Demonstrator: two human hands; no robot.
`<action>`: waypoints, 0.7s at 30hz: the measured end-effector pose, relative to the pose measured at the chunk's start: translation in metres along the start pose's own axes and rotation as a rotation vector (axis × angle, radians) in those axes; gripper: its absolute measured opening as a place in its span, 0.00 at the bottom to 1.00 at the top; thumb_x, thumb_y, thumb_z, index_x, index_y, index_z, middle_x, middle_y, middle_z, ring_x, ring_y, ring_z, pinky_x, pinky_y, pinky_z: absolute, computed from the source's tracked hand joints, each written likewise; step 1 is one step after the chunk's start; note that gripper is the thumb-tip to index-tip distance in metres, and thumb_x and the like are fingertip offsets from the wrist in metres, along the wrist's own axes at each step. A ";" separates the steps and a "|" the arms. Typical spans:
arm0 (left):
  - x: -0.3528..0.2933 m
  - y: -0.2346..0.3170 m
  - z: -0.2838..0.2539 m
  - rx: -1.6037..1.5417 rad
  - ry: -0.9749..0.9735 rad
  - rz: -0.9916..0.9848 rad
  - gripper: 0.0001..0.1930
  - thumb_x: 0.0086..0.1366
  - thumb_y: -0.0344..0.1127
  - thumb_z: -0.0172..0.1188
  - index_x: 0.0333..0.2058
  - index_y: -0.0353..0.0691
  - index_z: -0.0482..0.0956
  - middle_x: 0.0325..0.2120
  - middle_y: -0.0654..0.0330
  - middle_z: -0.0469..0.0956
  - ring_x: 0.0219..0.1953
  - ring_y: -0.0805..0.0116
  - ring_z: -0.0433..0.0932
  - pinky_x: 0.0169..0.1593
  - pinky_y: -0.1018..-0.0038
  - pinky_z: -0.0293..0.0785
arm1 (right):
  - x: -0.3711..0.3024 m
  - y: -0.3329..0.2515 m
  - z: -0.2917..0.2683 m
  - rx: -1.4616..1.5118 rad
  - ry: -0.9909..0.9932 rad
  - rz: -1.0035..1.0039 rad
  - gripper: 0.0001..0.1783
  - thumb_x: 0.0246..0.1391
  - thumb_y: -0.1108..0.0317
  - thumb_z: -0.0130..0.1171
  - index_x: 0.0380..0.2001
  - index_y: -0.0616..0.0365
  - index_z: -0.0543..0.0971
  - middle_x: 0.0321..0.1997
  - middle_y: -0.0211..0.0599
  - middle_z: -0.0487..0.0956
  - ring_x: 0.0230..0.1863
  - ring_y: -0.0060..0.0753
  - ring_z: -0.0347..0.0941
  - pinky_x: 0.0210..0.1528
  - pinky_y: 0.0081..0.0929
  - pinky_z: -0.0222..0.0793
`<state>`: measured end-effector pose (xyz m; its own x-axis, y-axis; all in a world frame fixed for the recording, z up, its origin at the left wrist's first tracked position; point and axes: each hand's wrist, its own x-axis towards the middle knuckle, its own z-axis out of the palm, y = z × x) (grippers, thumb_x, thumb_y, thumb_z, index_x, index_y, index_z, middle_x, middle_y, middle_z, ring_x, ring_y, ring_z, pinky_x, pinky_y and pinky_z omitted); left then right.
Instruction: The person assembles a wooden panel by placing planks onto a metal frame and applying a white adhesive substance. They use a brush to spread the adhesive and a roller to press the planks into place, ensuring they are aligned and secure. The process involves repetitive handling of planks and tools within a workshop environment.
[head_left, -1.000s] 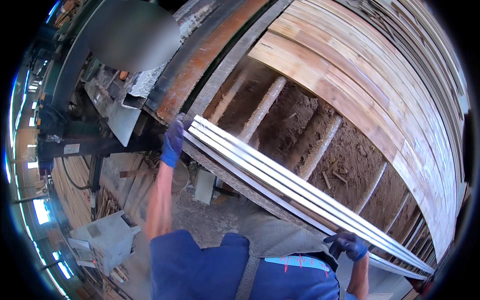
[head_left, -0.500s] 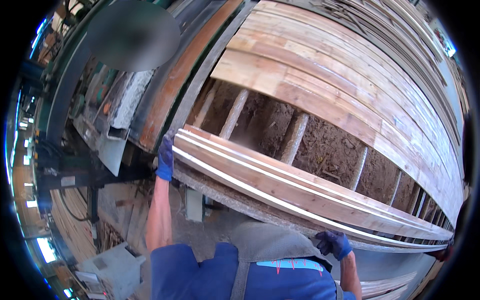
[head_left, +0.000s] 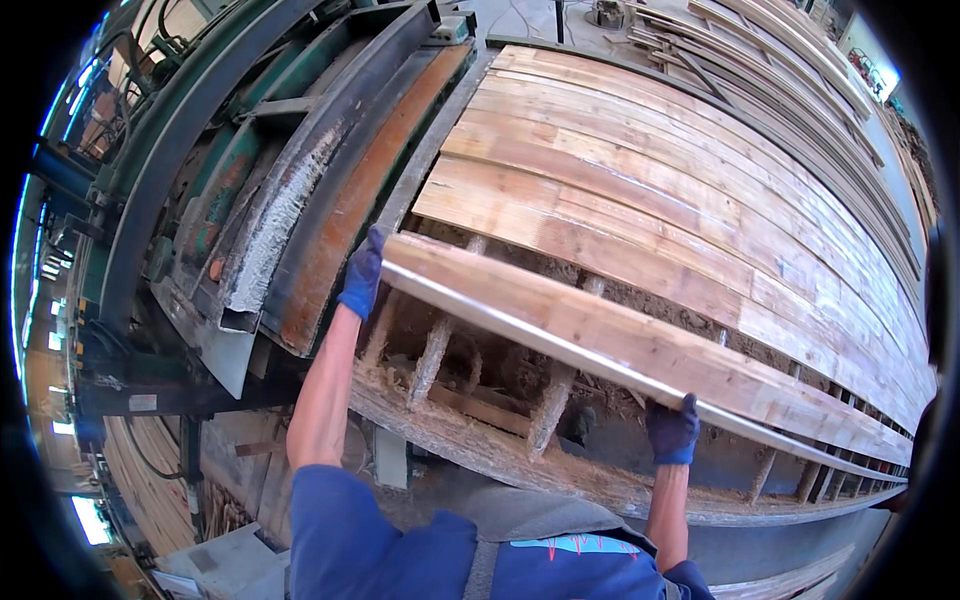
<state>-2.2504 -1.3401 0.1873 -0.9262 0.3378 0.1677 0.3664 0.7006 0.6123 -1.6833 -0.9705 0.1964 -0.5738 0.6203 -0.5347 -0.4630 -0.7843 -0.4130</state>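
My left hand [head_left: 362, 275], in a blue glove, is wrapped round the left end of a long wooden board [head_left: 580, 325]. A wet-looking whitish strip runs along the board's near edge. My right hand [head_left: 673, 430], also gloved, grips that near edge farther right with the thumb up; its fingers are partly hidden beneath the wood. The board slants above the bars of a frame. Just beyond it lies a panel of joined wooden boards [head_left: 620, 190], side by side.
Crusted crossbars [head_left: 433, 360] and a sawdust-covered front rail [head_left: 480, 440] lie below the board. Green machinery with a rusty steel beam [head_left: 350, 200] stands at the left. Stacked wooden strips [head_left: 770, 110] lie at the far right. A pale grey box [head_left: 225, 565] is at lower left.
Wood with white-lined edges has moved away from the front rail toward the panel, baring the crossbars. My right hand has come forward onto the board, and my left has moved farther away.
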 end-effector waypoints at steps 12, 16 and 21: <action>-0.020 0.063 -0.049 -0.114 0.090 0.247 0.31 0.74 0.58 0.39 0.34 0.32 0.77 0.32 0.37 0.77 0.37 0.38 0.76 0.38 0.56 0.70 | 0.028 -0.016 0.003 -0.005 -0.050 0.044 0.19 0.58 0.54 0.62 0.48 0.50 0.76 0.50 0.37 0.81 0.54 0.40 0.76 0.46 0.42 0.79; -0.076 0.029 -0.063 -0.005 0.067 0.359 0.19 0.73 0.46 0.49 0.39 0.33 0.77 0.38 0.39 0.78 0.43 0.41 0.76 0.44 0.56 0.73 | -0.025 0.006 -0.013 -0.108 -0.005 0.020 0.23 0.61 0.51 0.57 0.53 0.50 0.74 0.53 0.39 0.80 0.51 0.41 0.77 0.39 0.36 0.79; -0.120 0.019 -0.060 0.011 0.185 0.304 0.16 0.72 0.41 0.51 0.47 0.35 0.78 0.45 0.44 0.80 0.48 0.47 0.79 0.50 0.62 0.75 | -0.040 0.010 -0.034 -0.052 0.007 0.151 0.21 0.60 0.51 0.57 0.54 0.44 0.73 0.57 0.34 0.78 0.60 0.43 0.71 0.42 0.36 0.71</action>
<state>-2.1382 -1.4053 0.2251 -0.7749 0.4132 0.4783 0.6276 0.5927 0.5048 -1.6423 -1.0033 0.1887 -0.6292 0.4954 -0.5989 -0.3359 -0.8682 -0.3653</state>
